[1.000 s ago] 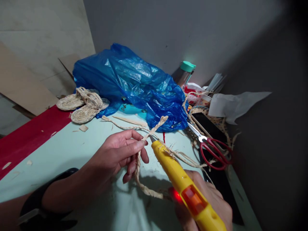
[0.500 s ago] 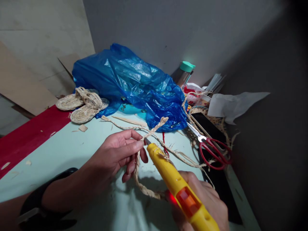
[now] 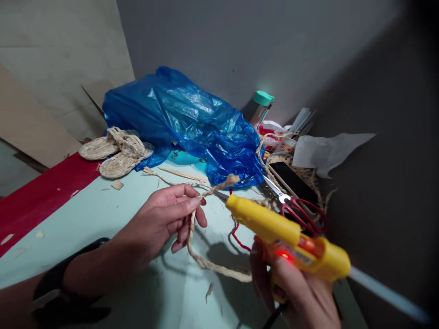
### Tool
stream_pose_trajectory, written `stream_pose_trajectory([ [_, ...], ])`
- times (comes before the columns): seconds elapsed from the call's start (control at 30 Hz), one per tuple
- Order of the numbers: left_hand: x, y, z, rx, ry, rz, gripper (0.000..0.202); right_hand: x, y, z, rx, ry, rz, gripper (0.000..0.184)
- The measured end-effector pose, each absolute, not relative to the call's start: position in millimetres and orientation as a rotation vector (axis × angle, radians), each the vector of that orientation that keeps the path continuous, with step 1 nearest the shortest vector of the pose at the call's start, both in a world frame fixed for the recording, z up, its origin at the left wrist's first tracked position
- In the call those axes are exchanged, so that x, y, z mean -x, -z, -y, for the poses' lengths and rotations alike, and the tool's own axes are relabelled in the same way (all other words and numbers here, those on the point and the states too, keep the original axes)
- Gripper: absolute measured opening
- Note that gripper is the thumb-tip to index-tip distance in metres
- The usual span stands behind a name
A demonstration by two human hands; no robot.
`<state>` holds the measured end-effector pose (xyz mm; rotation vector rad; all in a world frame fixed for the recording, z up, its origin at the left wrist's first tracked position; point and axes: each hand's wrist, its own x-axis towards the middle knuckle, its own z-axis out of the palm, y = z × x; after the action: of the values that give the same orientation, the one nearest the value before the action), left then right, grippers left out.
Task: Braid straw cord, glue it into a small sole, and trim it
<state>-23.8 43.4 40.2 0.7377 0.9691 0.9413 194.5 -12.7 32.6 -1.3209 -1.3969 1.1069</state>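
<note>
Between thumb and fingers, my left hand (image 3: 174, 212) pinches a braided straw cord (image 3: 221, 273). One end of the cord sticks up past the fingertips, and the rest loops down toward the right. My right hand (image 3: 298, 288) is wrapped round the handle of a yellow hot glue gun (image 3: 264, 221) with a lit red light. A clear glue stick (image 3: 387, 292) juts from its back. The gun's metal nozzle points left, close to the cord beside my left fingertips; whether it touches, I cannot tell.
A blue plastic bag (image 3: 185, 119) lies at the back. Small woven straw slippers (image 3: 120, 153) rest on the left. Red-handled scissors (image 3: 302, 212), a phone (image 3: 293, 183) and a bottle (image 3: 259, 107) stand or lie at right by the grey wall. Straw scraps dot the pale table (image 3: 137, 274).
The glue gun has swung from steeply angled to a flatter tilt, its back end now farther right and its nozzle pointing left. My left hand keeps its pinch, nearly still.
</note>
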Motion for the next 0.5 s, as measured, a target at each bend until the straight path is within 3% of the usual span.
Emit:
stream_pose_trajectory([
  [0.13,29.6,-38.4,-47.5,-0.79,-0.99,-1.036,0.015,-190.9,-46.0,4.3,1.156,-1.491,0.962,0.046],
  [0.5,48.6,-50.0,-64.5,-0.936,-1.219,-1.106,0.011,-181.5,-30.6,-8.2,1.133,-1.731,0.659,0.045],
])
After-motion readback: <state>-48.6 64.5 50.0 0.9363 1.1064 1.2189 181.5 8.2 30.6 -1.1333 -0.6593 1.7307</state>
